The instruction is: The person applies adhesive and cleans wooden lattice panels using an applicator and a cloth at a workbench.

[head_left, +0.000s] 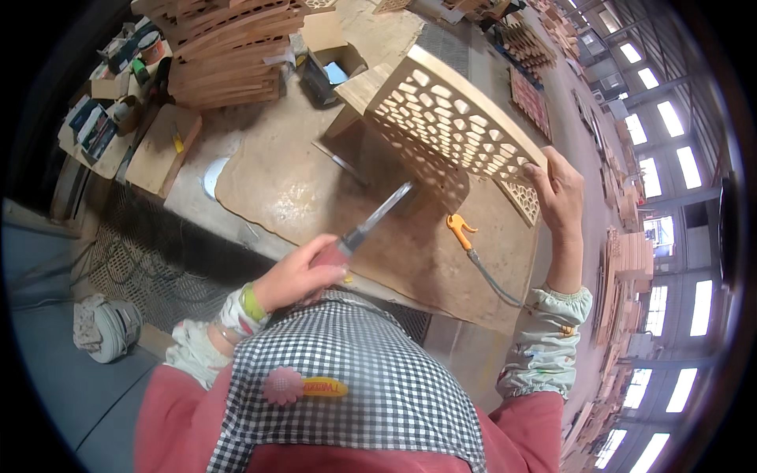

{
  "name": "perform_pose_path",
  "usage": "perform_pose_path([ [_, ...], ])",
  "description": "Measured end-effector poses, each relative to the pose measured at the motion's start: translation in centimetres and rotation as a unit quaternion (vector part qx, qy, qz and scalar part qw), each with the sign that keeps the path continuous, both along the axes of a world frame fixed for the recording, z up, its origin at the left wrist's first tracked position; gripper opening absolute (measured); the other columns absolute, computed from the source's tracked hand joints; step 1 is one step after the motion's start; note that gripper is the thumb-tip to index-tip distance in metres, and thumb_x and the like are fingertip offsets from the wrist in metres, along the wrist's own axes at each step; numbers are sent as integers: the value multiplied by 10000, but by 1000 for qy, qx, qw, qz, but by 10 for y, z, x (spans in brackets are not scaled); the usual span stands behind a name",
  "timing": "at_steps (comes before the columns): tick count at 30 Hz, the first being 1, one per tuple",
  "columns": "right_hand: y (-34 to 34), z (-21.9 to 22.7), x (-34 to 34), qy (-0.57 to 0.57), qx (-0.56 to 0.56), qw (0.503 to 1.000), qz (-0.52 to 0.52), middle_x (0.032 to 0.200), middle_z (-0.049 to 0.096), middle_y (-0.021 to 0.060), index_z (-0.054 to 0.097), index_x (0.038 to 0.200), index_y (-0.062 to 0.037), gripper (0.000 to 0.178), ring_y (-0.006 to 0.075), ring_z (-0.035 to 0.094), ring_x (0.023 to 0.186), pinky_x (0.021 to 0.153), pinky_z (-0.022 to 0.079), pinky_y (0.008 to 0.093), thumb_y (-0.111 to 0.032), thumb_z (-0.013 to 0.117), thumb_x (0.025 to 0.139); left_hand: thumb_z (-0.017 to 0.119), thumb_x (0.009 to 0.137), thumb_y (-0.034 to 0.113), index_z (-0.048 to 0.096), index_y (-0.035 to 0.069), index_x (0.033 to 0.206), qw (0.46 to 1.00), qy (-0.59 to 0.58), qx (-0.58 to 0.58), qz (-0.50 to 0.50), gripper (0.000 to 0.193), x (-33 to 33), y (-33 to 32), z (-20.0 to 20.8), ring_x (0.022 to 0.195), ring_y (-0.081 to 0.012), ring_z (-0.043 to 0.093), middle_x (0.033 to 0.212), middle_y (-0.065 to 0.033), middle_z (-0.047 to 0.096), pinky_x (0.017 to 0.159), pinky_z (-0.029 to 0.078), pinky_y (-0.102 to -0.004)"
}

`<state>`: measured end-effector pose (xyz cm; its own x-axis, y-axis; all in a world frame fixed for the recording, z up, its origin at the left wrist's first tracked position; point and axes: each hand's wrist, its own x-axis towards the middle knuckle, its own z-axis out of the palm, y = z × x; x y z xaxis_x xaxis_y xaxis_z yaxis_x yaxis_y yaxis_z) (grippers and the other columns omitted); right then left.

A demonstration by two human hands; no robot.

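My left hand (pixel 293 274) is wrapped round the red handle of a hand tool with a long flat metal blade (pixel 384 208), which looks like a file or chisel. The blade points away over the table. My right hand (pixel 558 191) grips the right end of a wooden openwork panel (pixel 451 108) cut with many rounded holes. The panel stands tilted up off the table, and its shadow falls below it. Between my hands an orange air blow gun (pixel 458 229) lies on the table. A small thin rod (pixel 344 167) lies beyond the blade.
A worn brown board covers the worktable (pixel 276 197). Stacked wooden slats (pixel 229 59) and an open box (pixel 327 79) stand at the back. A wooden block (pixel 164 146) sits at the left; a white bucket (pixel 117 331) is on the floor. The blow gun's hose (pixel 495 282) runs toward my right forearm.
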<state>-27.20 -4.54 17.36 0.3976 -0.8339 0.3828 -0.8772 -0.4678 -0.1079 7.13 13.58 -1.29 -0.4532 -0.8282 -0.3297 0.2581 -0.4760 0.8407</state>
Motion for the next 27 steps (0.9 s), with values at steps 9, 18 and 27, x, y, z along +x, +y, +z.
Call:
perform_pose_path([
  [9, -24, -3, -1, -8, -26, 999, -31, 689, 658, 138, 651, 834, -35, 435, 300, 648, 598, 575, 485, 355, -453, 757, 890, 604, 1023, 382, 540, 61, 1218, 994, 102, -23, -13, 380, -50, -86, 8, 566, -72, 532, 759, 0, 572, 479, 433, -248],
  [18, -30, -4, -5, -40, 5, 999, -17, 674, 680, 116, 658, 823, -26, 445, 223, 687, 603, 571, 489, 329, -454, 732, 922, 523, 1051, 459, 534, 108, 1132, 997, 82, -11, -13, 360, -78, -123, 16, 566, -81, 518, 747, 7, 552, 474, 415, -245],
  [27, -24, -1, 3, -37, 0, 999, -10, 677, 681, 113, 662, 827, -19, 425, 177, 691, 607, 567, 487, 311, -425, 738, 929, 511, 1045, 496, 533, 111, 1092, 998, 55, -12, -16, 388, -77, -135, 21, 554, -87, 518, 737, 3, 549, 452, 406, -252],
])
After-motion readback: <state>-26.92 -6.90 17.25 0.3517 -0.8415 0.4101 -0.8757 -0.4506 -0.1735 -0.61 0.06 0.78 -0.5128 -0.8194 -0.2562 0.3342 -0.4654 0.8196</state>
